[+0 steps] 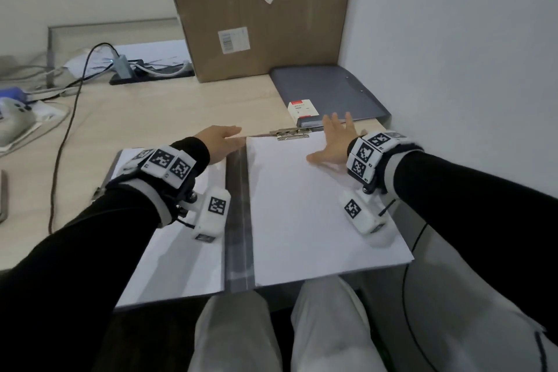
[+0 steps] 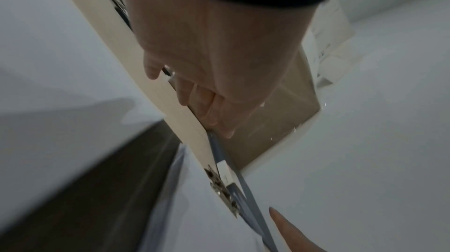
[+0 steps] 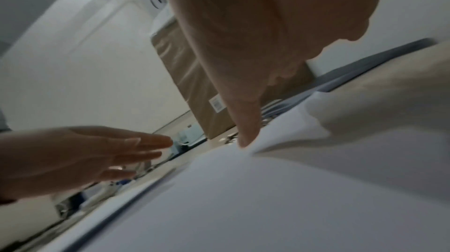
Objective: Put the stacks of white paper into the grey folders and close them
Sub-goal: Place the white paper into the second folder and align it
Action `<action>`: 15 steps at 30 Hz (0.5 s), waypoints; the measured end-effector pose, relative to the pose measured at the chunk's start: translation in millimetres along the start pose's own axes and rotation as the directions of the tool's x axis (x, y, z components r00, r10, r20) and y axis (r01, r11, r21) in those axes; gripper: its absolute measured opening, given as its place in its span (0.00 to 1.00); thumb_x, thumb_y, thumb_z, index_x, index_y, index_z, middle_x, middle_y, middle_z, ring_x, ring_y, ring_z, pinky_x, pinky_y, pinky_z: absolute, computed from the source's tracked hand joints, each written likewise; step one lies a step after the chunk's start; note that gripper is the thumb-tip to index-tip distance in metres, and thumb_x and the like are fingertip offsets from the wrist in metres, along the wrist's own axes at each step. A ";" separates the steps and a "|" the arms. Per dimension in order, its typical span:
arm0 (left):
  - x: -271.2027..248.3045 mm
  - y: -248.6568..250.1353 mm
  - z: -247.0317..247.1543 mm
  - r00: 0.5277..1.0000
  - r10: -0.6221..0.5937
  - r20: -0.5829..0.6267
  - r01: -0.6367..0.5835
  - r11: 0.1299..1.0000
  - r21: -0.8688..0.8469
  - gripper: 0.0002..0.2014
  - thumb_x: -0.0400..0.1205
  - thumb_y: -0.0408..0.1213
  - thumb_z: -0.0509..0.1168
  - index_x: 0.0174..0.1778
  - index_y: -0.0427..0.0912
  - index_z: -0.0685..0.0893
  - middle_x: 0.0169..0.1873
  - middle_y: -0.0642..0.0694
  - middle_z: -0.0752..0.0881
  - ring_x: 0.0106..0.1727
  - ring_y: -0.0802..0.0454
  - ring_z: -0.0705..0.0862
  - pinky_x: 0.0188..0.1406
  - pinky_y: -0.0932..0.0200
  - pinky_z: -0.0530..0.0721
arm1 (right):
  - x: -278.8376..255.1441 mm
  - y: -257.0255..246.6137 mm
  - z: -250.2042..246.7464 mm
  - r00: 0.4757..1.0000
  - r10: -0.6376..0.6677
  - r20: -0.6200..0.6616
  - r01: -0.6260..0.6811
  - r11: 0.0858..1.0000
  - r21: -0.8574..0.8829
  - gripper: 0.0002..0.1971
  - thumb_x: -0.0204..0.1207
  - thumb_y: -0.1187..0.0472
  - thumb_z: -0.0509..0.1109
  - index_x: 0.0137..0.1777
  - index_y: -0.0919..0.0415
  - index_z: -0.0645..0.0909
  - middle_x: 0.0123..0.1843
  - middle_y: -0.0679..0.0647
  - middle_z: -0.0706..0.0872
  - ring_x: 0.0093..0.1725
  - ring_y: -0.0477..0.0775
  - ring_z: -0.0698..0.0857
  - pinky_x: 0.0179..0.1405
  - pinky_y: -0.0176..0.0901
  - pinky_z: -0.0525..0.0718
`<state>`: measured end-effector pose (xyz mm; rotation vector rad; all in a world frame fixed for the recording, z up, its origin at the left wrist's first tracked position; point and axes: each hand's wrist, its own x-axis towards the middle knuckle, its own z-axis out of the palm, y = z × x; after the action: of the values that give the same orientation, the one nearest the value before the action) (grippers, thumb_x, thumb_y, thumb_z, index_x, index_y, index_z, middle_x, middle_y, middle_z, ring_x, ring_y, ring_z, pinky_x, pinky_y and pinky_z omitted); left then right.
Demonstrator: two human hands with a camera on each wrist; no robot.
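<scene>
A grey folder (image 1: 237,220) lies open at the desk's front edge. White paper (image 1: 302,214) fills its right half, under a metal clip (image 1: 291,133) at the top; more white paper (image 1: 181,263) covers the left half. My right hand (image 1: 335,139) rests flat with spread fingers on the right stack's top right corner; its thumb (image 3: 243,121) touches the sheet. My left hand (image 1: 220,137) hovers with straight fingers at the top of the spine, left of the clip (image 2: 221,188), holding nothing. A second grey folder (image 1: 326,90) lies shut at the back right.
A small white and red box (image 1: 303,109) sits on the shut folder. A tall cardboard box (image 1: 256,9) stands behind, against the wall. Cables (image 1: 69,118) and a hub (image 1: 123,66) occupy the left of the desk. The wall is close on the right.
</scene>
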<state>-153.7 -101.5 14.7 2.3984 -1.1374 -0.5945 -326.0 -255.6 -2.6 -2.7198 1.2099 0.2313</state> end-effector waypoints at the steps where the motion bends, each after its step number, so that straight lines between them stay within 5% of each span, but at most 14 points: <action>1: -9.1 -12.3 -6.7 0.999 -0.036 -0.031 0.035 0.999 -0.035 0.24 0.85 0.41 0.58 0.79 0.42 0.68 0.80 0.46 0.67 0.81 0.47 0.65 0.77 0.61 0.60 | -0.5 -11.7 -4.7 1.000 -0.029 -0.008 0.029 0.999 0.029 0.48 0.75 0.39 0.65 0.83 0.66 0.47 0.86 0.64 0.50 0.86 0.63 0.47 0.84 0.59 0.43; 4: -38.5 -50.9 -24.9 0.975 -0.170 -0.147 0.148 0.978 -0.146 0.23 0.83 0.38 0.62 0.76 0.40 0.73 0.76 0.44 0.73 0.77 0.45 0.71 0.76 0.57 0.65 | -15.6 -56.7 -13.9 0.992 -0.112 0.058 0.102 0.983 0.150 0.42 0.75 0.42 0.66 0.82 0.64 0.54 0.83 0.62 0.59 0.84 0.64 0.53 0.81 0.58 0.60; 8: -80.0 -100.3 -43.2 0.899 -0.356 -0.255 0.325 0.933 -0.157 0.22 0.83 0.33 0.61 0.74 0.36 0.75 0.74 0.39 0.76 0.73 0.40 0.75 0.71 0.56 0.71 | -45.1 -123.9 -7.9 0.926 -0.331 0.181 0.318 0.943 0.099 0.44 0.77 0.39 0.63 0.84 0.60 0.48 0.86 0.59 0.53 0.85 0.62 0.49 0.80 0.56 0.56; 11: -108.9 -129.4 -48.1 0.843 -0.452 -0.291 0.434 0.892 -0.130 0.21 0.83 0.35 0.60 0.71 0.33 0.75 0.67 0.32 0.81 0.59 0.36 0.82 0.54 0.54 0.82 | -52.2 -156.8 13.9 0.901 -0.329 0.283 0.365 0.928 -0.081 0.47 0.74 0.34 0.62 0.84 0.61 0.48 0.86 0.59 0.54 0.84 0.66 0.53 0.81 0.59 0.57; 15: -131.6 -157.4 -40.7 0.777 -0.561 -0.286 0.582 0.813 -0.013 0.27 0.81 0.46 0.62 0.73 0.33 0.73 0.70 0.31 0.76 0.69 0.34 0.77 0.69 0.48 0.77 | -55.0 -161.3 35.4 0.898 -0.301 0.321 0.361 0.921 -0.147 0.50 0.76 0.32 0.57 0.84 0.62 0.38 0.87 0.60 0.42 0.85 0.67 0.48 0.82 0.62 0.52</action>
<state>-110.4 101.7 -10.2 2.7877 -0.2939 -0.3694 -244.8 -101.9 -13.3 -2.8689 0.6588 0.7181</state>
